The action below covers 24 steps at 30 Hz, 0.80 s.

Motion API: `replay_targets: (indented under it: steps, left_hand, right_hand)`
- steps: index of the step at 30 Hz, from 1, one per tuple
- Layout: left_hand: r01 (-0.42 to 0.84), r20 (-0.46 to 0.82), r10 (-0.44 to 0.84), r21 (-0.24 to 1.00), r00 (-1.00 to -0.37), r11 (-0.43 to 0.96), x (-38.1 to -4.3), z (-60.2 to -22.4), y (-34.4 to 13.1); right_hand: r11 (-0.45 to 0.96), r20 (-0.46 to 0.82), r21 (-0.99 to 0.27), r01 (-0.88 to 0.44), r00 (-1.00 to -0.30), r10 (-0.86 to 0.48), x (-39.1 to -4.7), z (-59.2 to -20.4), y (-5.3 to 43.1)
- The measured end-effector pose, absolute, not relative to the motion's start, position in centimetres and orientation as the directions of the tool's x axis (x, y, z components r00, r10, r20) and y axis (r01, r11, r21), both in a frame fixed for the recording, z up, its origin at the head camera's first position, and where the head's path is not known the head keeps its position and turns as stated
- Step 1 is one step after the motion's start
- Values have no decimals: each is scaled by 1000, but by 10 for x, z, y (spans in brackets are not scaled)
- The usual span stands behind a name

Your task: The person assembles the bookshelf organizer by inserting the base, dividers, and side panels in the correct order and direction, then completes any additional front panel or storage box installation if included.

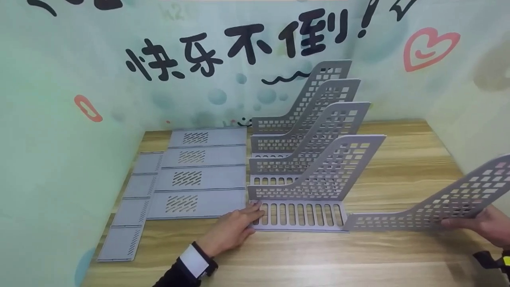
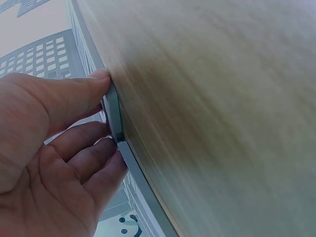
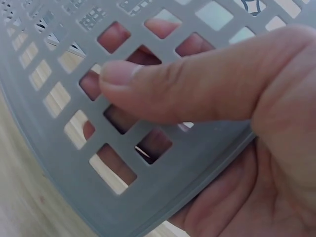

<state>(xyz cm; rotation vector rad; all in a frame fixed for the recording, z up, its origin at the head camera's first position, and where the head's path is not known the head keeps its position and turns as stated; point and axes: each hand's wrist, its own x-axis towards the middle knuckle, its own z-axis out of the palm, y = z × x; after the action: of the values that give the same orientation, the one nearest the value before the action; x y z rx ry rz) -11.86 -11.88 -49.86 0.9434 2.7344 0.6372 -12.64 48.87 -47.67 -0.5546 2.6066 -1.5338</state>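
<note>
Left grip [image 1: 234, 226], right grip [image 1: 489, 226] — both closed, apart

On the table [image 1: 287, 259], small plates [image 1: 137, 186] lie left, large plates [image 1: 223, 175] just right of them, dividers [image 1: 314, 181] farther right; near right, a fifth divider [image 1: 424, 213]

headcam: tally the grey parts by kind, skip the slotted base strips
Standing grid-hole panels: 4
Grid-hole panel held in the right hand: 1
Wide flat sections, each with a patch of slanted slots: 4
Narrow flat sections at far left: 4
Total: 13
</note>
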Motion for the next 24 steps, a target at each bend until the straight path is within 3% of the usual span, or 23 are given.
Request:
replay_targets:
  steps: [18, 24]
  left_hand:
    - [549, -21, 633, 476, -774, 687, -121, -501, -119]
    - [545, -29, 634, 480, -773, 687, -122, -500, -120]
  right_hand:
    - [371, 112, -892, -257, -922, -370, -121, -478, 482]
    - [522, 48, -820, -235, -937, -347, -122, -474, 458]
